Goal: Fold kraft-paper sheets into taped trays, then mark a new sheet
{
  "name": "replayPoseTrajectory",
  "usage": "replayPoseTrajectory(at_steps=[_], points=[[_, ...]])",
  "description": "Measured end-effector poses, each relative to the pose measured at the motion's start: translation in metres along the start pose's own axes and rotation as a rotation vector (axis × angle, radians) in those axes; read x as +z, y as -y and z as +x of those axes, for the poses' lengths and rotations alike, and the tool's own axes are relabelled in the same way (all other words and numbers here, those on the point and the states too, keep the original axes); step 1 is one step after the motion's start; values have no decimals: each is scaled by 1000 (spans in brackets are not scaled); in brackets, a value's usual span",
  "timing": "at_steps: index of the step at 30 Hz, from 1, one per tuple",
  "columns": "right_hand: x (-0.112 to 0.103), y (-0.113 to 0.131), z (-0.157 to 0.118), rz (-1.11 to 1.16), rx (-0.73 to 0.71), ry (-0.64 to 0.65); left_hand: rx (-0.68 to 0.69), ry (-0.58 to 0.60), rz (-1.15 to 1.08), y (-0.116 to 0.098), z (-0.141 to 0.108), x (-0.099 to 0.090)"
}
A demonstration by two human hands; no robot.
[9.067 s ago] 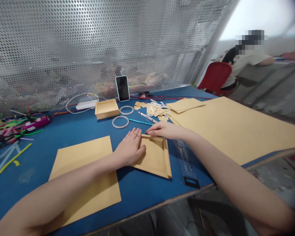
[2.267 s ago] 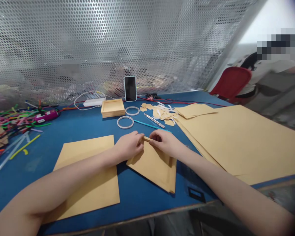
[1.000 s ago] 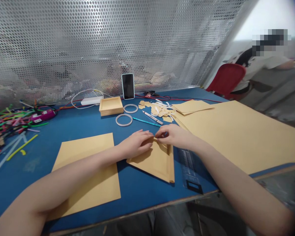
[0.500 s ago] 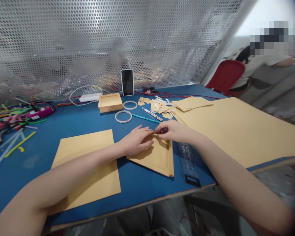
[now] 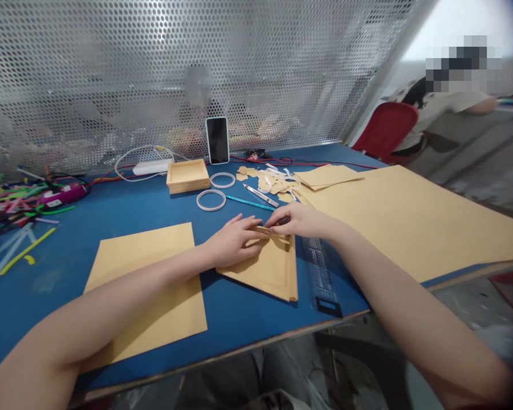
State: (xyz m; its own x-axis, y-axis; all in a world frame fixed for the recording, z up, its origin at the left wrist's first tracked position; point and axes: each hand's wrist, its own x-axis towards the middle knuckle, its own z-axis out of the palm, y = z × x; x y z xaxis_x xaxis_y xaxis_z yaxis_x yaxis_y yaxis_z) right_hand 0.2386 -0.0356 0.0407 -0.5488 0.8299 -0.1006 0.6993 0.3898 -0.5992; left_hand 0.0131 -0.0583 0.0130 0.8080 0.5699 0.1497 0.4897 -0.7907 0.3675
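Under left fingers (image 5: 247,224), folded tan card (image 5: 260,274), right fingers (image 5: 279,215) pinching far edge

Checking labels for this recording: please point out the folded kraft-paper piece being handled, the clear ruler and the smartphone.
Folded kraft-paper piece (image 5: 272,266), head view: its flat base.
Clear ruler (image 5: 320,273), head view: middle of its marked strip.
Smartphone (image 5: 218,140), head view: its dark screen.

No lettering or number could be read anywhere. The clear ruler (image 5: 320,273) on the blue table (image 5: 248,313) bore fine pale scale marks, but any figures among them were too small to make out. White labels (image 5: 53,203) stood on the purple tool (image 5: 70,193), too small and blurred to read.
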Motion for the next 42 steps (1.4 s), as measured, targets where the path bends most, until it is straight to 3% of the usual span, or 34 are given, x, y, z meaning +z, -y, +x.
replayPoseTrajectory(at_steps=[21,42], points=[[-8,-5,7,-6,-22,83,4,37,47,0,1,-2],[-8,-5,5,-29,-38,73,-14,47,74,-1,1,-2]])
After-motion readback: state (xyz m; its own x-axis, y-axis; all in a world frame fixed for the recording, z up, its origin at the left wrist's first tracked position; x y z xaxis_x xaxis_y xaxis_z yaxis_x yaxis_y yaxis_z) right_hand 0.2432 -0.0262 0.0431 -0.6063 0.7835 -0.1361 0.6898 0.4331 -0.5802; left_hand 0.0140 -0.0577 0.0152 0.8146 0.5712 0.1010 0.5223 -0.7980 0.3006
